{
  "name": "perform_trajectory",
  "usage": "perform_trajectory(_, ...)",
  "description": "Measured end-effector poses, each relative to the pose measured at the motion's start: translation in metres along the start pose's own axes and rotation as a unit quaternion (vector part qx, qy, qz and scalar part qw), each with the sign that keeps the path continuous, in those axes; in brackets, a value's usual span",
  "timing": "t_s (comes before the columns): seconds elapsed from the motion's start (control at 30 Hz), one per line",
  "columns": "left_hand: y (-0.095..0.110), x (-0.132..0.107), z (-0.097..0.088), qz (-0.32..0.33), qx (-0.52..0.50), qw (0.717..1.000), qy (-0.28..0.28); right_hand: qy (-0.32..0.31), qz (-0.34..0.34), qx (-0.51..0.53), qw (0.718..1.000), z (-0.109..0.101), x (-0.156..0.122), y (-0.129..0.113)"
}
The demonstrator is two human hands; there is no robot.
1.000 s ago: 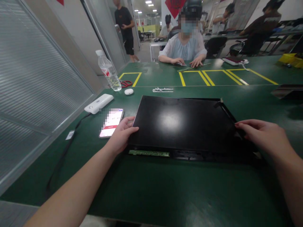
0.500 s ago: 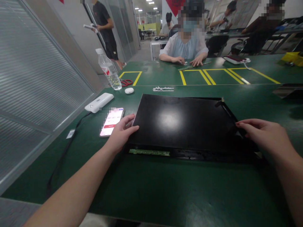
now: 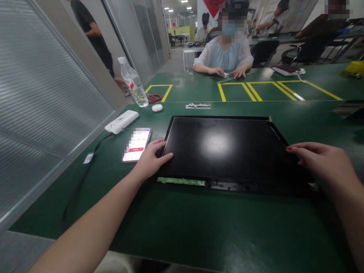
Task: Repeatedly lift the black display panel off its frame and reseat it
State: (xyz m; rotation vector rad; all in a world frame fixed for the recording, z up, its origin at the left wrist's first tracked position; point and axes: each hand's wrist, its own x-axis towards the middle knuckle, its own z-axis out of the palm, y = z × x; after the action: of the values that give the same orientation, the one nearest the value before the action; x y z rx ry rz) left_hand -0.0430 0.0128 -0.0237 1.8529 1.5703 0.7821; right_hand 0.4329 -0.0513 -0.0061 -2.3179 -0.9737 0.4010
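A black LCD panel [image 3: 227, 151] lies inside a slightly larger black frame [image 3: 222, 118] on the green table. A narrow green circuit board [image 3: 182, 181] runs along the near left side of the panel. My left hand [image 3: 152, 158] grips the panel's left edge, its thumb on the dark surface and its fingers at the frame's side. At the right edge, my right hand [image 3: 321, 155] is closed in a pinch, thumb against fingertips; what exactly lies between them is partly hidden.
Left of the panel lie a lit phone [image 3: 138, 144], a white power bank [image 3: 122, 121] with a black strap, and a white earbud case [image 3: 157, 108]. Behind stand a water bottle [image 3: 133, 83] and red scissors [image 3: 154, 98]. Small white strips [image 3: 198, 106] lie beyond the frame. Another person [image 3: 224, 57] sits opposite.
The panel's left side has shifted right and settled within the frame, whose left and far borders now show. Both hands stay at the edges. A walking person in the background has moved left.
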Motion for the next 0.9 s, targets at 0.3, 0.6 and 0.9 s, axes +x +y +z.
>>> perform_trajectory(0.3, 0.0018, 0.0008, 0.0001, 0.021, 0.056, 0.998, -0.007, 0.005, 0.007, 0.028, 1.000, -0.0007, -0.0036, -0.0034)
perform_trajectory(0.6, -0.0014, 0.0002, 0.0011, 0.039, 0.070, 0.997, -0.007, 0.010, 0.015, 0.015, 1.000, -0.0011, -0.0059, -0.0039)
perform_trajectory(0.9, 0.0021, -0.0004, 0.0022, 0.046, 0.092, 0.994, -0.021, 0.006, 0.011, 0.003, 1.000, -0.0019, -0.0067, -0.0053)
